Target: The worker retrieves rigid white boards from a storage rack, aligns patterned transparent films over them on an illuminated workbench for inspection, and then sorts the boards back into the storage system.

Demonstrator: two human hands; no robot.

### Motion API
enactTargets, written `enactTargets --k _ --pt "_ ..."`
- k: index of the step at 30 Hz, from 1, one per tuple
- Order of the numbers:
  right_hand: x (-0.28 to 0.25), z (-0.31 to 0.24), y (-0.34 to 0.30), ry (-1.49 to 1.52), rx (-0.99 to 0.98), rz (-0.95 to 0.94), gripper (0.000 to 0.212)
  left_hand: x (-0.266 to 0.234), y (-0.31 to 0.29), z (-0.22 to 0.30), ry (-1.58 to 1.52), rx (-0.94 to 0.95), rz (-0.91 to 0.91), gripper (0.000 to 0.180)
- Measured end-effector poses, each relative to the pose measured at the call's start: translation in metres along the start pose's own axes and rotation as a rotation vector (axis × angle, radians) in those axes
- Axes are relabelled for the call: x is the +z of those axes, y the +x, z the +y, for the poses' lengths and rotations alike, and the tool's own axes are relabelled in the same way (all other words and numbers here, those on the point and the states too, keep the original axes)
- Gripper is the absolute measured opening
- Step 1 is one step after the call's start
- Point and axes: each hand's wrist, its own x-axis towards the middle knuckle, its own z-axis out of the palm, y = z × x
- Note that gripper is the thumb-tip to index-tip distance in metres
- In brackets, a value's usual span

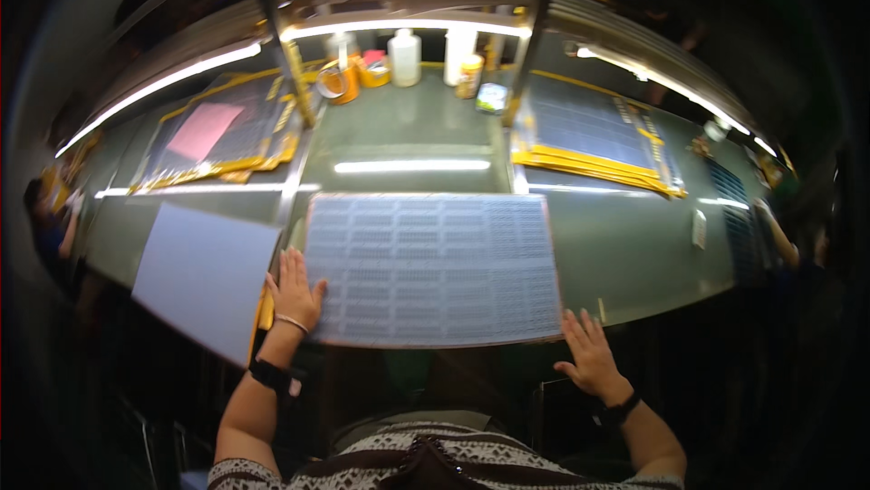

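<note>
In front of me on the bench lies a large rectangular circuit-board panel (435, 268), pale blue-grey with rows of fine repeating pattern and a thin coppery edge. Against its left edge rests my left hand (295, 293), fingers stretched out and nothing gripped. My right hand (591, 356) is at the panel's near right corner, its fingers extended and also empty; whether it touches the corner I cannot tell. To the left, beside my left hand, a plain pale sheet (204, 273) lies at an angle, with a yellow edge showing next to it.
Yellow-edged film sheets (589, 132) lie at the back right. More lie at back left under a pink sheet (206, 131). A white bottle (405, 57), an orange tape roll (333, 84) and a yellow container (468, 76) stand behind, between metal posts. Other people work at both sides.
</note>
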Motion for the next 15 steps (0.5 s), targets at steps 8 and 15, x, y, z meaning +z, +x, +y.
enactTargets --k 8,15 --pt "0.002 0.016 0.022 -0.026 -0.027 0.093 0.067 -0.028 -0.1 0.016 -0.636 -0.664 0.055 0.043" --pt "0.016 0.028 0.029 -0.1 -0.169 0.326 0.033 -0.01 -0.096 0.012 -1.469 -0.659 0.13 0.031"
